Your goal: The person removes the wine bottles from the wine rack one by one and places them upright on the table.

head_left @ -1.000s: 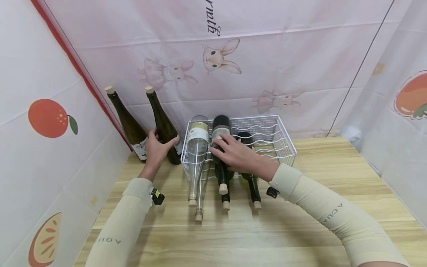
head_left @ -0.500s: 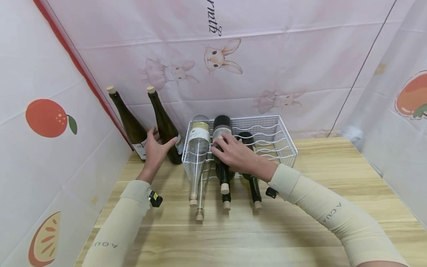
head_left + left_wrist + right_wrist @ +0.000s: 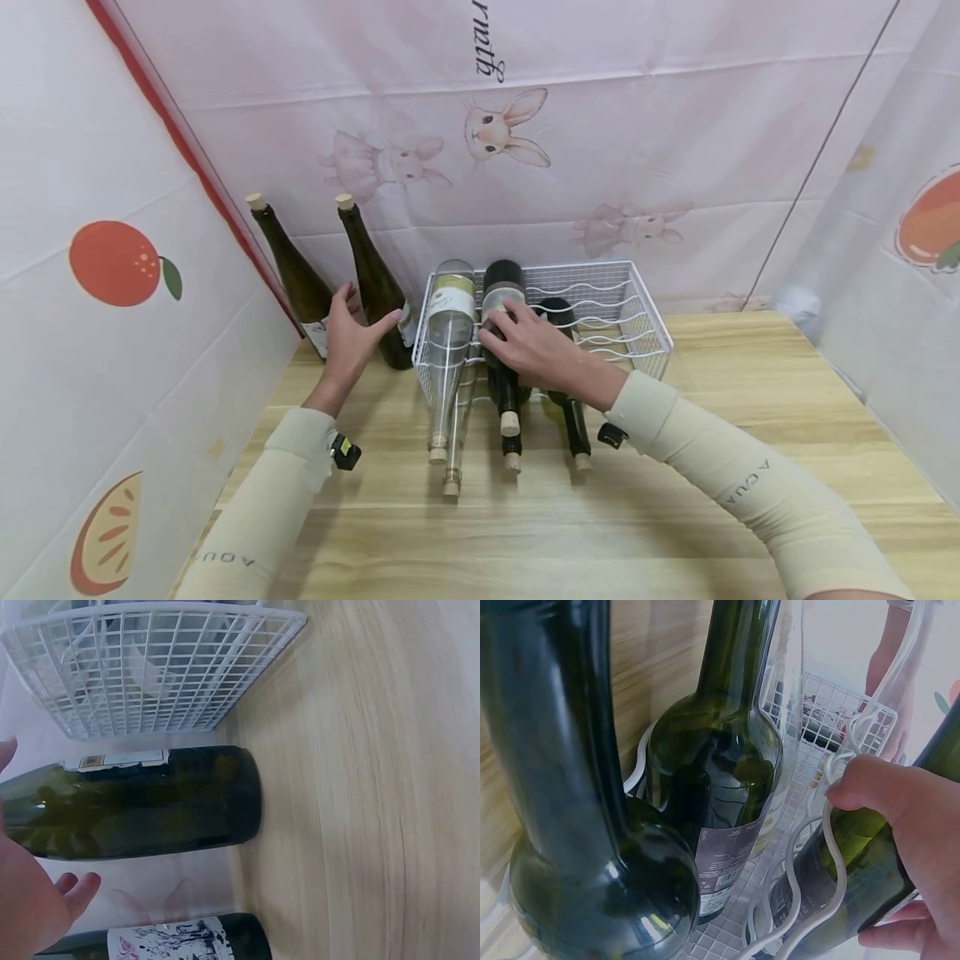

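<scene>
My left hand [image 3: 352,346] is spread around a standing dark green wine bottle [image 3: 375,283]. In the left wrist view, this bottle [image 3: 150,802] lies between thumb and fingers, with a gap beside the fingertips. My right hand [image 3: 528,342] grips another green wine bottle [image 3: 504,283] that lies on the top wavy wires of a white wire rack [image 3: 652,333], its cork pointing toward me. The right wrist view has my thumb and fingers on opposite sides of that bottle [image 3: 862,840].
A second green bottle [image 3: 300,275] stands at the left by the wall. Clear corked bottles [image 3: 450,333] lie at the rack's left, one above another. A dark bottle [image 3: 573,425] lies in a lower row to the right. The rack stands on a wooden table [image 3: 555,533].
The view has shifted slightly, moving the scene a little to the right. Both hands stay at their bottles, and the bottles keep their places.
</scene>
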`<move>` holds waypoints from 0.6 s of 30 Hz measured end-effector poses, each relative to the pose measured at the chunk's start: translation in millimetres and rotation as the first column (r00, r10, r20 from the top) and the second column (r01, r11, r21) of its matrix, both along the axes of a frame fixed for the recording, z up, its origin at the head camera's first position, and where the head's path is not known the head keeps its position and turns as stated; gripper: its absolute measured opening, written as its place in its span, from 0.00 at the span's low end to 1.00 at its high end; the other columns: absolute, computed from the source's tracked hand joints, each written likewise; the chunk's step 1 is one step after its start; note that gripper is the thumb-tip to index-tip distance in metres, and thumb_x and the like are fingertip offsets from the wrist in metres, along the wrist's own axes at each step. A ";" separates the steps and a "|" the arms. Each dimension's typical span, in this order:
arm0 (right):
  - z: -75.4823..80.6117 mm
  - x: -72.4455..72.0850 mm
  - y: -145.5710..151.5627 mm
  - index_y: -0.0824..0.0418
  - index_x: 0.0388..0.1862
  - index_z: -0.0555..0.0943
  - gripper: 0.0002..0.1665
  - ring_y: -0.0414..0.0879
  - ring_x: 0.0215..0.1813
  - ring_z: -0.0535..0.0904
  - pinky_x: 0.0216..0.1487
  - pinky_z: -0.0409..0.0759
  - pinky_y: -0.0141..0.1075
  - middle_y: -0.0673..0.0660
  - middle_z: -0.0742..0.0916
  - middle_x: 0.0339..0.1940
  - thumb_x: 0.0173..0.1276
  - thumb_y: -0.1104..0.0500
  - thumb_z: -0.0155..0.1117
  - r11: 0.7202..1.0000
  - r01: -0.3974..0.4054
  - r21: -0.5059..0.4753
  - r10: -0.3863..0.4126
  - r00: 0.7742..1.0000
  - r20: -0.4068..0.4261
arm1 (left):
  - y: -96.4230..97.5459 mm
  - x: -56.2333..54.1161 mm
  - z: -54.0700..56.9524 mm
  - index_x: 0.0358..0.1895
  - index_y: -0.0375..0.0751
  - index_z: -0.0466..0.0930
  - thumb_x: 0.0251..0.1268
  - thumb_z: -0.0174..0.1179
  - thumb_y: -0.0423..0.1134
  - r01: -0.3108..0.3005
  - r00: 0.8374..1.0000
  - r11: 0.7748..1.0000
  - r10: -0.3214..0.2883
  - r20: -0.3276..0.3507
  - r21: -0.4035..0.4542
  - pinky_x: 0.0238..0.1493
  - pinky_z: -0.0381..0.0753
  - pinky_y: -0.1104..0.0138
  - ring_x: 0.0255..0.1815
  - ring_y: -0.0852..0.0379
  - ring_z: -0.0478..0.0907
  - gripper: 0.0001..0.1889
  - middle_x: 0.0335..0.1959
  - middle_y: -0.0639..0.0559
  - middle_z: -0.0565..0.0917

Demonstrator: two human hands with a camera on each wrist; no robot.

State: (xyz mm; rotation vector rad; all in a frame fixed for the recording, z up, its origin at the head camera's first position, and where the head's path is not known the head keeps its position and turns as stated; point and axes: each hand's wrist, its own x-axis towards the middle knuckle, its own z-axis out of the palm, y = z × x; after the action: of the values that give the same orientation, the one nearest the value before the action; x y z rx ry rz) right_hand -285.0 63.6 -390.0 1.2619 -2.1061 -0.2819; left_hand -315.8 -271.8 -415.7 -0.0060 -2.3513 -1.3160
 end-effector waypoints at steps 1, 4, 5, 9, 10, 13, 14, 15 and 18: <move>0.0 0.2 0.2 0.59 0.61 0.75 0.46 0.62 0.57 0.78 0.60 0.83 0.50 0.63 0.81 0.56 0.42 0.50 0.85 1.000 0.002 -0.002 -0.002 1.000 0.003 | 0.2 0.8 0.0 0.83 0.43 0.52 0.57 0.74 0.62 0.001 1.000 1.000 -0.001 -0.004 -0.003 0.73 0.73 0.44 0.75 0.40 0.67 0.57 0.80 0.45 0.64; 0.0 0.6 0.8 0.59 0.62 0.75 0.47 0.62 0.57 0.78 0.59 0.84 0.50 0.63 0.81 0.56 0.42 0.50 0.85 1.000 0.003 -0.006 -0.003 1.000 0.006 | 0.6 3.1 0.2 0.83 0.44 0.53 0.56 0.73 0.64 0.004 1.000 1.000 -0.004 -0.018 -0.001 0.72 0.73 0.45 0.74 0.42 0.68 0.57 0.79 0.44 0.64; 0.2 0.7 1.0 0.59 0.62 0.75 0.47 0.62 0.57 0.78 0.59 0.84 0.50 0.63 0.81 0.56 0.42 0.50 0.86 1.000 -0.001 -0.009 0.001 1.000 0.005 | 0.7 3.9 0.5 0.83 0.44 0.53 0.56 0.73 0.65 0.005 1.000 1.000 -0.005 -0.024 0.003 0.73 0.73 0.45 0.74 0.42 0.68 0.57 0.79 0.44 0.65; 0.2 0.8 2.2 0.60 0.61 0.76 0.46 0.62 0.58 0.78 0.57 0.86 0.49 0.63 0.81 0.57 0.43 0.51 0.86 0.999 -0.023 -0.039 0.023 1.000 -0.001 | 0.6 6.0 2.0 0.82 0.45 0.54 0.56 0.73 0.67 0.003 0.999 1.000 -0.002 -0.047 0.017 0.74 0.72 0.45 0.74 0.45 0.68 0.57 0.78 0.44 0.66; -0.1 0.7 2.8 0.60 0.61 0.76 0.46 0.62 0.58 0.79 0.55 0.87 0.48 0.63 0.82 0.57 0.42 0.52 0.86 0.998 -0.031 -0.053 0.031 1.000 -0.003 | 0.5 6.4 2.3 0.82 0.44 0.54 0.56 0.72 0.66 0.003 0.999 1.000 -0.002 -0.052 0.015 0.75 0.72 0.44 0.74 0.45 0.68 0.57 0.78 0.44 0.66; -0.9 0.6 4.7 0.61 0.60 0.76 0.43 0.63 0.59 0.79 0.47 0.90 0.46 0.63 0.81 0.57 0.43 0.55 0.84 0.995 -0.045 -0.094 0.045 0.999 0.000 | 1.3 8.6 4.0 0.82 0.43 0.54 0.57 0.72 0.66 0.007 0.998 1.000 -0.006 -0.061 0.004 0.75 0.71 0.44 0.75 0.44 0.67 0.56 0.79 0.44 0.65; -1.2 0.6 5.4 0.61 0.59 0.76 0.43 0.64 0.59 0.79 0.43 0.90 0.45 0.64 0.81 0.57 0.43 0.57 0.83 0.993 -0.047 -0.106 0.047 0.999 0.002 | 1.6 9.5 4.4 0.82 0.42 0.54 0.57 0.72 0.65 0.007 0.998 1.000 -0.007 -0.064 -0.002 0.75 0.72 0.43 0.75 0.44 0.67 0.56 0.79 0.44 0.65; -1.6 0.5 6.2 0.62 0.60 0.75 0.43 0.64 0.59 0.79 0.41 0.90 0.44 0.64 0.81 0.58 0.42 0.58 0.82 0.992 -0.048 -0.116 0.049 0.999 0.009 | 1.9 10.5 5.0 0.82 0.43 0.54 0.57 0.72 0.65 0.009 0.998 1.000 -0.010 -0.066 -0.009 0.75 0.72 0.43 0.76 0.43 0.67 0.56 0.79 0.44 0.65; -2.2 0.3 8.6 0.62 0.61 0.73 0.46 0.65 0.60 0.79 0.35 0.90 0.43 0.66 0.80 0.59 0.40 0.59 0.84 0.988 -0.050 -0.148 0.055 0.998 0.032 | 4.0 14.8 7.6 0.82 0.45 0.55 0.57 0.72 0.65 0.017 0.997 0.999 -0.019 -0.075 -0.030 0.74 0.73 0.42 0.76 0.42 0.67 0.55 0.79 0.44 0.65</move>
State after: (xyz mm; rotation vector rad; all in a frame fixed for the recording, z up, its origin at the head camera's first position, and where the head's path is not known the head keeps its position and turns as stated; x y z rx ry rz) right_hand -284.8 72.3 -392.2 1.2409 -2.0787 -0.0793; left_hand -301.0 -267.8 -408.0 -0.0851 -2.3118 -1.2672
